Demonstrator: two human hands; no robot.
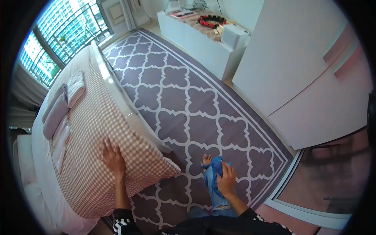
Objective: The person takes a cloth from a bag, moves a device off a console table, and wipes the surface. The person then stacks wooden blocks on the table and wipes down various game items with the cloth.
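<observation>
My left hand (pixel 111 156) lies flat on the brown-and-white checked blanket (pixel 90 137) that covers the bed, its fingers stretched out. In my right hand (pixel 226 179) is a bunched blue cloth (pixel 216 165), held above my jeans leg, with the fingers closed around it. Farther up the bed lie folded grey-lilac cloths (pixel 56 113) and a folded pale cloth (pixel 76 88). The blanket's corner hangs over the near end of the bed.
A grey rug (pixel 172 88) with white lattice covers the floor. A low white cabinet (pixel 192 49) bears a black-and-red ring (pixel 212 21) and a white box (pixel 234 36). At right stand a white wardrobe (pixel 286 58) and a reflective framed panel (pixel 325 180). The bed frame (pixel 131 115) edges the rug.
</observation>
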